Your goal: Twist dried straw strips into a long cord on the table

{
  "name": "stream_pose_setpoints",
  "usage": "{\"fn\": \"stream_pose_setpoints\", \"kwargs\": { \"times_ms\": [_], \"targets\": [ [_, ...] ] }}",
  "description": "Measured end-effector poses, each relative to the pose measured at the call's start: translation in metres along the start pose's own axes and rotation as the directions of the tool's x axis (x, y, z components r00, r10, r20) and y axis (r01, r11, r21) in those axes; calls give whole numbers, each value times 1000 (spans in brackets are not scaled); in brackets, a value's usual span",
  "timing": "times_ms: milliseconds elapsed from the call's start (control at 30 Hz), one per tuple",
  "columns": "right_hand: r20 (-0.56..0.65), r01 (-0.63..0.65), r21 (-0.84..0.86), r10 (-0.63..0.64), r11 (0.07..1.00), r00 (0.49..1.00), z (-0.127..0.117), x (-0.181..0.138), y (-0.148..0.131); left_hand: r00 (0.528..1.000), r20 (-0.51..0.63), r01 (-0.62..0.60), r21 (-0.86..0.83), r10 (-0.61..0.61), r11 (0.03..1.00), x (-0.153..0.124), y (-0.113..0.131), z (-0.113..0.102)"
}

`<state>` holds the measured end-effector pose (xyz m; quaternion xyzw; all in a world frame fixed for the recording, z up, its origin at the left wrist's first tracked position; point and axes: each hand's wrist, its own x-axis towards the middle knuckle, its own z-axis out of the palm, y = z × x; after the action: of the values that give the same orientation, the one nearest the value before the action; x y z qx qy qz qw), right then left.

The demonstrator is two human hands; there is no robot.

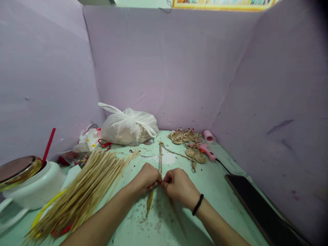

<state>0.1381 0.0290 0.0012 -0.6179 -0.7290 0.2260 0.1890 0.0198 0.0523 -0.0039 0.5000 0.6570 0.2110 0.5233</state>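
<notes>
My left hand (146,178) and my right hand (178,186) meet at the middle of the green table (217,177), both pinched on a thin braided straw strand (160,155). The strand runs from between my fingers away toward the back of the table. Loose straw ends (149,205) trail from under my left hand toward me. A black band circles my right wrist. A big bundle of dry straw stalks (84,191) lies just left of my left forearm.
A tied white plastic bag (129,126) sits at the back. Coiled straw pieces (186,136), a pink glue gun (206,150) and a pink roll (208,136) lie back right. A white pot with a gold lid (25,177) stands left. A dark slab (258,205) lies right. Purple panels wall the table.
</notes>
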Motion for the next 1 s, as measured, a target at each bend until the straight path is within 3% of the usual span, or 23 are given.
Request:
{"fn": "stream_pose_setpoints", "kwargs": {
  "times_ms": [200, 333, 433, 500, 567, 700, 833, 1000],
  "targets": [
    [28, 66, 20, -66, 998, 997, 2, -5, -4, 988, 113, -94, -88, 104, 992, 2, -3, -8],
    [87, -75, 324, 49, 943, 995, -3, 9, 10, 959, 235, -128, -147, 161, 981, 3, -3, -20],
    [176, -275, 676, 212, 684, 961, -8, 14, 11, 946, 282, -113, -176, 160, 978, 4, -4, -25],
    [363, -400, 776, 174, 487, 915, -7, 12, 7, 937, 304, -117, -184, 170, 976, 6, -5, -26],
    [478, -470, 785, 89, 404, 874, -2, 9, 2, 932, 313, -131, -183, 184, 974, 7, -7, -25],
    [423, -442, 753, 158, 488, 893, 10, 9, 2, 933, 310, -151, -121, 182, 981, 9, -8, -23],
    [318, -372, 710, 198, 598, 927, 16, 12, 8, 963, 238, -156, 120, 125, 980, 2, -3, -27],
    [384, -418, 762, 174, 495, 907, 17, 12, 10, 983, 41, -172, 519, 177, 837, -20, 8, -24]
  ]
}}
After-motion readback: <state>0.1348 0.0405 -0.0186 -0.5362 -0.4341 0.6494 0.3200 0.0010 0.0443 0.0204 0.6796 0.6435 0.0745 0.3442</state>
